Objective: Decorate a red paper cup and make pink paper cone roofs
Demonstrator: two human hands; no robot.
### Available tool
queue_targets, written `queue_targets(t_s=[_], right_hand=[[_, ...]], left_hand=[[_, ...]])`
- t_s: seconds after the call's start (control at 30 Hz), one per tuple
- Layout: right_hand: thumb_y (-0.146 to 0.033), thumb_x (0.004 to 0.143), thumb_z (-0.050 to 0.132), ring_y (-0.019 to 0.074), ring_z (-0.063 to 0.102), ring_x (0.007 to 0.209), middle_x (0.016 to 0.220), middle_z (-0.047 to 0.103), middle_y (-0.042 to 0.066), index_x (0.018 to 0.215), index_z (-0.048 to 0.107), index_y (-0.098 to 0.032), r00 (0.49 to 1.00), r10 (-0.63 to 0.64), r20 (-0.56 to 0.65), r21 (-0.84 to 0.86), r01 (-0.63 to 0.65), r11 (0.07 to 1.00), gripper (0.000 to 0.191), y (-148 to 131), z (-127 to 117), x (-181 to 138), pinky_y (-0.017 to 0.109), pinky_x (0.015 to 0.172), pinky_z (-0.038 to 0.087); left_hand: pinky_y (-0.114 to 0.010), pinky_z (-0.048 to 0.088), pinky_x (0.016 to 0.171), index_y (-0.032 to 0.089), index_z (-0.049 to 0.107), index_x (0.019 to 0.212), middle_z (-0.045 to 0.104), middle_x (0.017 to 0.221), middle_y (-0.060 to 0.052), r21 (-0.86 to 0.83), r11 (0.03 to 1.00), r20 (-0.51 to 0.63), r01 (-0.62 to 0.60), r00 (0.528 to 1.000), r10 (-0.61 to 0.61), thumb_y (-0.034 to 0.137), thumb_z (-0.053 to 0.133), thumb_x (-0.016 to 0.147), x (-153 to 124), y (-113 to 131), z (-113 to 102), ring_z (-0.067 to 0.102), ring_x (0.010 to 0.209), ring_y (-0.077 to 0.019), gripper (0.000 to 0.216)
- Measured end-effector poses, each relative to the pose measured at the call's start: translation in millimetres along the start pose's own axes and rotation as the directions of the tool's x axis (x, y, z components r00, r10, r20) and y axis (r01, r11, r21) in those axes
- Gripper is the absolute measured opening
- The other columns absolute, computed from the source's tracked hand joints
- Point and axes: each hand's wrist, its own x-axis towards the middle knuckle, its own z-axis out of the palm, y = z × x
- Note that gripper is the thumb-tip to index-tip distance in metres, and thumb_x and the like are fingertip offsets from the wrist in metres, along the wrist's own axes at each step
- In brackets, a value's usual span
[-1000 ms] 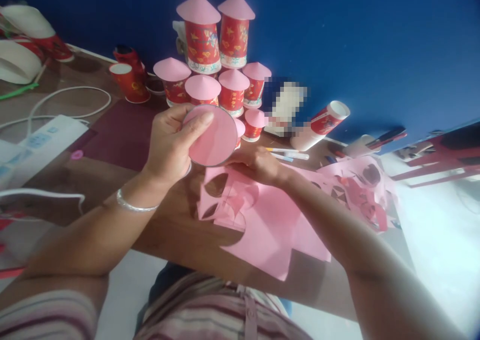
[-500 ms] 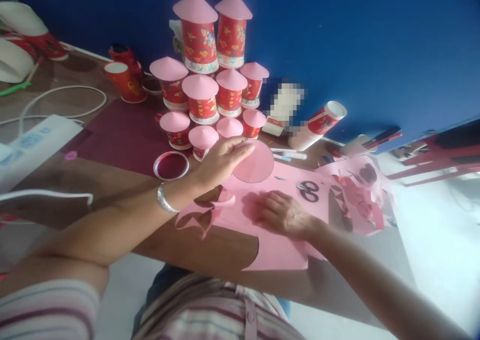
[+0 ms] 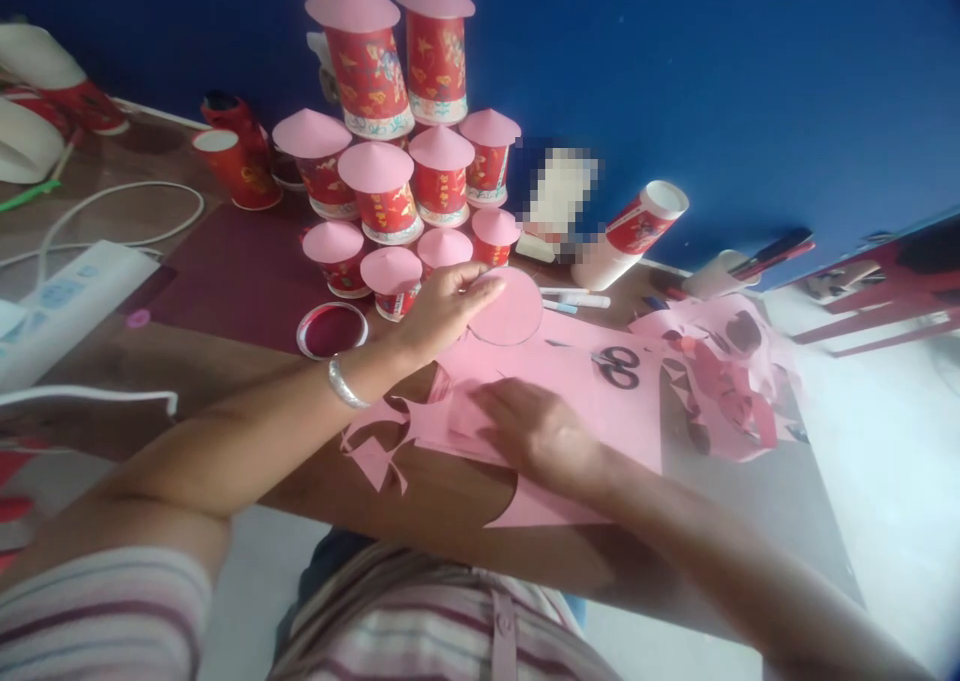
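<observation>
My left hand pinches a pink paper disc and holds it low over the pink paper sheet on the wooden table. My right hand lies flat on that sheet with fingers stretched out, pressing it down. Black-handled scissors rest on the sheet just right of the disc. Behind the disc stands a pile of red paper cups with pink cone lids. A round rimmed lid with a dark red centre lies left of my left hand.
A heap of pink paper scraps lies at the right. A tipped red-and-white tube and pens lie by the blue wall. A white power strip with cables sits at the left, with a dark red sheet beside it.
My left hand carried the pink disc down from in front of the cups to just above the sheet. My right hand slid back toward me and flattened on the paper, uncovering the scissors.
</observation>
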Motion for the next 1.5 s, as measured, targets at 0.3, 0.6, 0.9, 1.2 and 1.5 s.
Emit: queue_targets(t_s=[0.3, 0.6, 0.9, 1.2, 1.5], right_hand=[[-0.027, 0.100, 0.061, 0.0112, 0.066, 0.062, 0.078, 0.075, 0.001, 0.101, 0.073, -0.020, 0.902, 0.410, -0.133, 0.487, -0.301, 0.820, 0.013, 3, -23, 19, 0.023, 0.055, 0.050], [-0.050, 0.087, 0.075, 0.0069, 0.040, 0.042, 0.051, 0.048, -0.009, 0.085, 0.067, -0.018, 0.639, 0.765, 0.082, 0.838, -0.460, 0.294, 0.033, 61, -13, 18, 0.022, 0.042, 0.029], [-0.005, 0.092, 0.054, 0.0173, 0.077, 0.084, 0.095, 0.081, 0.003, 0.101, 0.078, -0.025, 0.706, 0.340, -0.622, 0.235, -0.246, 0.940, 0.033, 65, -22, 0, 0.030, 0.074, 0.062], [-0.024, 0.099, 0.058, 0.0188, 0.077, 0.091, 0.109, 0.080, 0.006, 0.130, 0.069, -0.025, 0.661, 0.576, -0.482, 0.522, -0.311, 0.794, 0.033, 66, -10, 4, 0.034, 0.079, 0.066], [-0.051, 0.082, 0.078, 0.0154, 0.067, 0.063, 0.067, 0.072, 0.002, 0.078, 0.073, -0.018, 0.562, 0.827, -0.013, 0.820, -0.467, 0.331, 0.033, 62, -10, 11, 0.029, 0.063, 0.057]], left_hand=[[-0.027, 0.030, 0.059, 0.018, 0.050, 0.067, 0.041, 0.064, 0.005, -0.014, 1.000, -0.030, -0.012, 0.999, 0.012, 0.043, 0.072, 0.085, 7, -5, 12, 0.037, 0.063, -0.0103, 0.037], [-0.026, 0.044, 0.068, 0.016, 0.070, 0.084, 0.065, 0.078, -0.001, 0.009, 1.000, 0.021, 0.015, 1.000, -0.015, 0.048, 0.074, 0.086, 4, -13, 13, 0.055, 0.075, -0.0130, 0.032], [-0.024, 0.050, 0.052, 0.016, 0.069, 0.098, 0.066, 0.084, -0.003, -0.489, 0.773, 0.244, 0.404, 0.914, -0.323, 0.076, 0.060, 0.087, 1, -35, 11, 0.061, 0.061, -0.0113, 0.061], [-0.026, 0.052, 0.075, 0.016, 0.074, 0.100, 0.073, 0.098, -0.005, -0.410, 0.833, 0.278, 0.372, 0.921, -0.274, 0.038, 0.084, 0.079, -2, -39, 14, 0.066, 0.086, -0.0157, 0.031], [-0.027, 0.051, 0.074, 0.015, 0.075, 0.090, 0.071, 0.090, -0.004, -0.159, 0.969, 0.166, 0.192, 0.972, -0.165, 0.039, 0.082, 0.079, -4, -27, 16, 0.063, 0.083, -0.0166, 0.027]])
